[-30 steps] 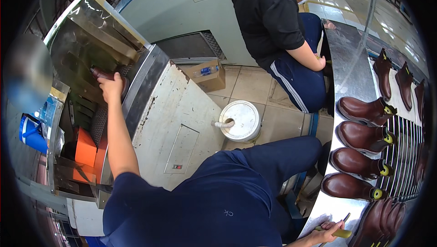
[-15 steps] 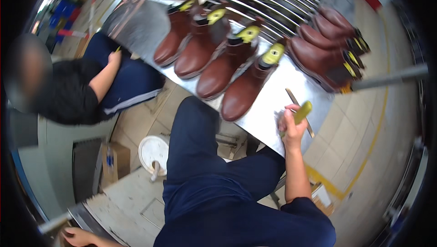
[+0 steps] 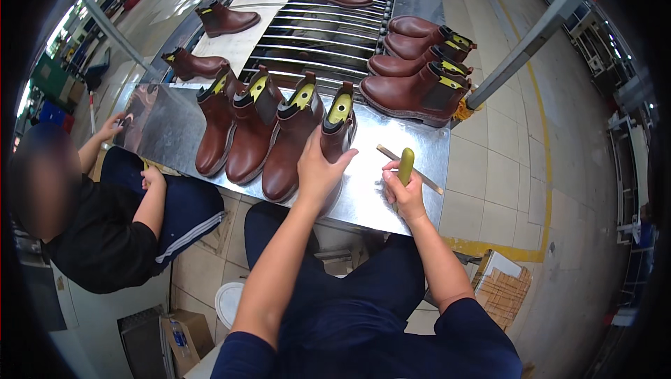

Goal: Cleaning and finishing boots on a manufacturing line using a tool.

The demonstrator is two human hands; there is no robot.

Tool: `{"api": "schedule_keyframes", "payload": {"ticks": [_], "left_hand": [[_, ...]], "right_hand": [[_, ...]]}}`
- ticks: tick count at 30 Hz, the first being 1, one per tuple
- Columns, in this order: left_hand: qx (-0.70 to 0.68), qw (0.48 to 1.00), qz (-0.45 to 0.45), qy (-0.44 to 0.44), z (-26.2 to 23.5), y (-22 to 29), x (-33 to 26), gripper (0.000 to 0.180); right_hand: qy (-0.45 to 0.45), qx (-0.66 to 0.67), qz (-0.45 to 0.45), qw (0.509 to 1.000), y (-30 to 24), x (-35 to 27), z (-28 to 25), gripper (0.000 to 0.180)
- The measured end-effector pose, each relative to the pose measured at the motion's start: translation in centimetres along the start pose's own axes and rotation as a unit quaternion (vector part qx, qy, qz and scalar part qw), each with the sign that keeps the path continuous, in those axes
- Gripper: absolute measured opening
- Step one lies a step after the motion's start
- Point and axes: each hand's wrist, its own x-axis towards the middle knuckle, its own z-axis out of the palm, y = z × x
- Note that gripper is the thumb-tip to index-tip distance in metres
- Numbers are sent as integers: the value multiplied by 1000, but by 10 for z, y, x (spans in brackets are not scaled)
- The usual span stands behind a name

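Brown ankle boots with yellow-green lining stand in a row along the metal table's front edge. My left hand wraps round the shaft of the rightmost boot, thumb on its right side and palm covering much of its upper. To the right, my right hand is closed round a tool with a rounded olive-green handle. That tool's working end is hidden below the fist. Just beside the handle, a thin brownish stick lies slantwise on the table.
More brown boots lie on their sides at the table's back right. Behind runs a roller conveyor carrying boots. A grey post rises at the right. A co-worker in black sits at the left, one hand at the table.
My left hand has come from the far lower left up to the rightmost boot and taken hold of it. The right hand still grips the green-handled tool. My view has shifted toward the conveyor.
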Motion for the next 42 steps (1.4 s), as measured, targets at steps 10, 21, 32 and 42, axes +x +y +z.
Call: {"api": "schedule_keyframes", "payload": {"ticks": [10, 21, 32, 42], "left_hand": [[-29, 999, -27, -7, -60, 18, -82, 61], [81, 993, 51, -75, -107, -31, -162, 100], [42, 988, 134, -58, -99, -63, -165, 88], [20, 985, 159, -71, -103, -82, -164, 79]], "right_hand": [[37, -35, -8, 999, 0, 8, -8, 19], [-21, -104, -15, 994, -17, 6, 44, 58], [-20, 329, 146, 933, -13, 59, 124, 24], [-10, 292, 138, 946, -9, 67, 147, 19]]}}
